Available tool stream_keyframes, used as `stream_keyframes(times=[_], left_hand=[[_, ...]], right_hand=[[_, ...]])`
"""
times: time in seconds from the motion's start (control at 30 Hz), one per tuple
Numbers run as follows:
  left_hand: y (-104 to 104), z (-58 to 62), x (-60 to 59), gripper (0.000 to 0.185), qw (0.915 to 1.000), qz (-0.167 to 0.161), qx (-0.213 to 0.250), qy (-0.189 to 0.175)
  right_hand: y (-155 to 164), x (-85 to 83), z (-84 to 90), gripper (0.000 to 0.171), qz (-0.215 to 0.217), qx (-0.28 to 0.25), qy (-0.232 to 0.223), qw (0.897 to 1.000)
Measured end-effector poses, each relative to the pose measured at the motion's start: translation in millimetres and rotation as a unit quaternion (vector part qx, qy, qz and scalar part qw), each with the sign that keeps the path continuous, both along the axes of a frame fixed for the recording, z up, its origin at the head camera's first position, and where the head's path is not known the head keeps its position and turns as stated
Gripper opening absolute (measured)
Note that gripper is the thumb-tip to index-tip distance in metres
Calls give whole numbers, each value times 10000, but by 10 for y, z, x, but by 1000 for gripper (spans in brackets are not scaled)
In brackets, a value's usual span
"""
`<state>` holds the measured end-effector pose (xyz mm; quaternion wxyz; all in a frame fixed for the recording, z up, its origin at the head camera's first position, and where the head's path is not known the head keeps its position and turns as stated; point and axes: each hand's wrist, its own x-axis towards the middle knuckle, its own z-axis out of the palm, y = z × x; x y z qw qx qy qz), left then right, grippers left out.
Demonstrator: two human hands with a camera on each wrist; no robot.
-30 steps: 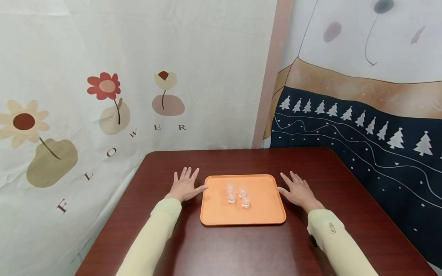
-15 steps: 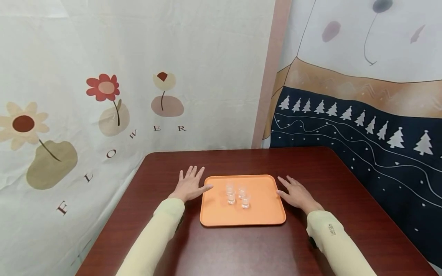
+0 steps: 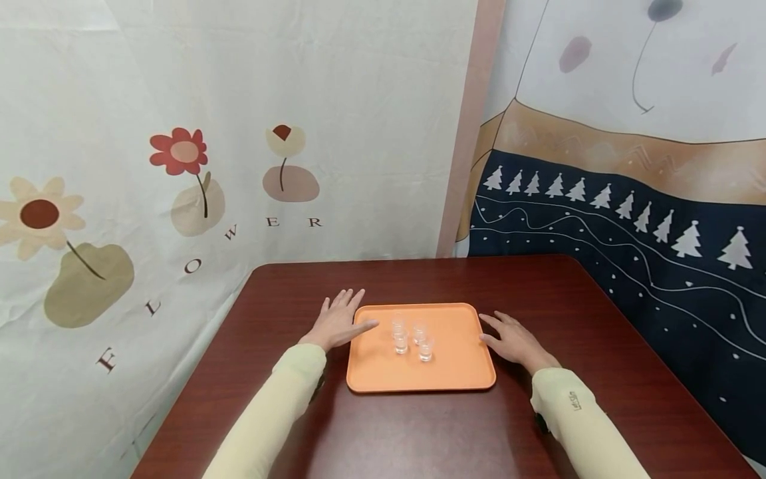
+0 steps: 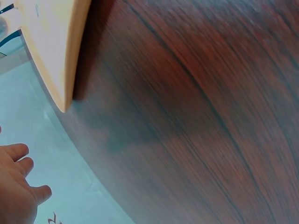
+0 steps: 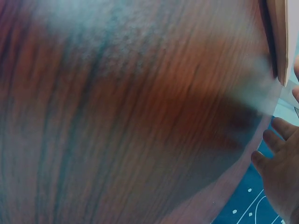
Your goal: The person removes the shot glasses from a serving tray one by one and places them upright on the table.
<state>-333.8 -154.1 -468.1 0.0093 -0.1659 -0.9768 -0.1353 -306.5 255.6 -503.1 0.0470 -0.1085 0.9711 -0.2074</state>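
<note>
Tray, one, on one table, bearing four clear small glasses; two hands, one at each side.

Orange tray [image 3: 461, 372] lies flat on the dark red-brown table [image 3: 395, 439]; all four glasses [image 3: 401, 344] stand grouped near the tray's middle, slightly towards its left side. Left hand [image 3: 336, 324], at the tray's left edge: fingers extended, thumb spread apart and reaching over the rim. Right hand [image 3: 514, 339], at the tray's right edge: fingers extended, thumb apart and at the rim. Contact of either thumb with the tray cannot be determined.
</note>
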Motion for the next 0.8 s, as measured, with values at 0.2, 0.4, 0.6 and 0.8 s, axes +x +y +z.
stream_keyframes(times=[0.2, 0.4, 0.6, 0.8], left_hand=[[61, 14, 19, 91, 9996, -105, 201, -164], [93, 3, 31, 87, 9981, -217, 484, -298], [115, -17, 45, 83, 9949, -317, 815, -497], [145, -33, 71, 78, 9880, -267, 1362, -681]], right_hand=[[-5, -4, -12, 59, 27, -32, -70, 10000], [-11, 4, -33, 56, 74, -60, -63, 9999], [-19, 33, -25, 54, 45, -67, -119, 9999], [-22, 46, -11, 53, 41, -61, -188, 9998]])
